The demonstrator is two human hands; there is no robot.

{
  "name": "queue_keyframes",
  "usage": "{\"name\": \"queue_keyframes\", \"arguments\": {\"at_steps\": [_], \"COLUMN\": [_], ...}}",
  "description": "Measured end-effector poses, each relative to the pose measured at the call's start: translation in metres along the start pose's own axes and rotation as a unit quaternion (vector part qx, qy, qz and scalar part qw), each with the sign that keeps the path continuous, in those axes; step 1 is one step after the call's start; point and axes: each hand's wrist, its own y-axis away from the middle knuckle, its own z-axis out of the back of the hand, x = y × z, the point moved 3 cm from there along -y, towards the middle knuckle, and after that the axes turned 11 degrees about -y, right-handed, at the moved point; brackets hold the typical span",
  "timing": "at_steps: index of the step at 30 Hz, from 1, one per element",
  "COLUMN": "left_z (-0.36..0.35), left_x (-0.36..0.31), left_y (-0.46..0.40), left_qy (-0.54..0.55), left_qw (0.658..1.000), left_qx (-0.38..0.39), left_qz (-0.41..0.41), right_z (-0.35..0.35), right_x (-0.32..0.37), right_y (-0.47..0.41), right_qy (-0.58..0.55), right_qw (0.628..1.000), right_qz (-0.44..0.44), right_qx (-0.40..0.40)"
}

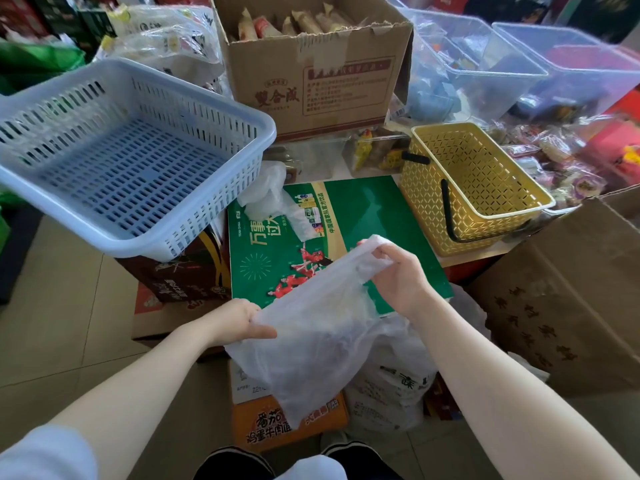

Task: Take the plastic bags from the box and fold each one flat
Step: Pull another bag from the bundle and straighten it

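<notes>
Beige tiled floor, stacked cartons, blue slatted basket, yellow basket, possibly daylight

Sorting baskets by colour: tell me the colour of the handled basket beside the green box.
Yellow basket with black handles, seen in the head view.

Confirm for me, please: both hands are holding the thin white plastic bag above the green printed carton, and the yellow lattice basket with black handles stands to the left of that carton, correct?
Not quite. The head view shows the yellow lattice basket to the right of the green printed carton, not the left; the pale blue slotted basket is on the left. The rest holds: the left hand and right hand hold the thin white plastic bag above that carton.
</notes>
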Motion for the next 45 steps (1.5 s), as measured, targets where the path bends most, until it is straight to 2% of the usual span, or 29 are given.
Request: {"name": "queue_keyframes", "arguments": {"at_steps": [2,3,4,5,6,8,9,10,11,14,15,18,22,25,29,34,37,40,42,45], "left_z": [0.003,0.005,0.007,0.01,0.013,0.019,0.021,0.024,0.026,0.031,0.033,0.04,0.049,0.05,0.044,0.043,0.046,0.046,0.043,0.032], "left_x": [0.012,0.019,0.024,0.028,0.031,0.032,0.03,0.025,0.017,-0.013,-0.023,-0.041,-0.049,-0.04,-0.025,-0.016,-0.002,0.002,-0.015,-0.06], "left_y": [-0.001,-0.001,0.0,0.003,0.006,0.011,0.013,0.014,0.015,0.015,0.015,0.02,0.03,0.032,0.031,0.032,0.034,0.033,0.031,0.023], "left_qy": [0.011,0.005,-0.012,-0.028,-0.041,-0.063,-0.078,-0.1,-0.127,-0.183,-0.189,-0.16,-0.099,-0.089,-0.066,-0.027,-0.073,-0.208,-0.263,-0.239], "left_qw": [0.999,0.998,0.997,0.996,0.993,0.987,0.983,0.979,0.974,0.954,0.947,0.931,0.913,0.924,0.946,0.952,0.962,0.952,0.932,0.932], "left_qx": [-0.038,-0.057,-0.072,-0.087,-0.106,-0.148,-0.163,-0.171,-0.179,-0.201,-0.214,-0.257,-0.306,-0.289,-0.244,-0.242,-0.238,-0.221,-0.248,-0.248], "left_qz": [0.012,0.016,0.019,0.021,0.018,0.001,-0.013,-0.033,-0.059,-0.125,-0.147,-0.205,-0.251,-0.234,-0.204,-0.187,-0.115,-0.027,-0.034,-0.109], "right_z": [0.004,0.007,0.011,0.016,0.022,0.034,0.033,0.026,0.015,-0.032,-0.048,-0.075,-0.077,-0.07,-0.054,-0.041,-0.027,-0.017,-0.021,-0.041], "right_x": [0.008,0.013,0.016,0.019,0.021,0.02,0.018,0.014,0.009,-0.014,-0.023,-0.045,-0.055,-0.048,-0.04,-0.033,-0.027,-0.025,-0.026,-0.03], "right_y": [-0.002,-0.002,-0.003,-0.004,-0.006,-0.009,-0.008,-0.006,-0.004,0.0,0.002,0.004,-0.002,-0.002,-0.003,0.0,0.003,0.004,0.005,0.006], "right_qy": [0.014,0.061,0.149,0.284,0.453,0.739,0.804,0.822,0.809,0.697,0.673,0.656,0.656,0.647,0.654,0.643,0.651,0.662,0.665,0.659], "right_qw": [1.0,0.998,0.988,0.958,0.891,0.673,0.593,0.568,0.587,0.704,0.716,0.705,0.702,0.71,0.712,0.727,0.723,0.722,0.724,0.728], "right_qz": [0.017,0.023,0.028,0.031,0.019,-0.023,-0.031,-0.023,-0.007,0.076,0.092,0.108,0.09,0.075,0.011,-0.054,-0.082,-0.076,-0.058,-0.004], "right_qx": [-0.007,-0.01,-0.014,-0.014,-0.011,-0.021,-0.025,-0.019,-0.006,0.112,0.163,0.246,0.263,0.268,0.255,0.233,0.215,0.184,0.176,0.19]}}
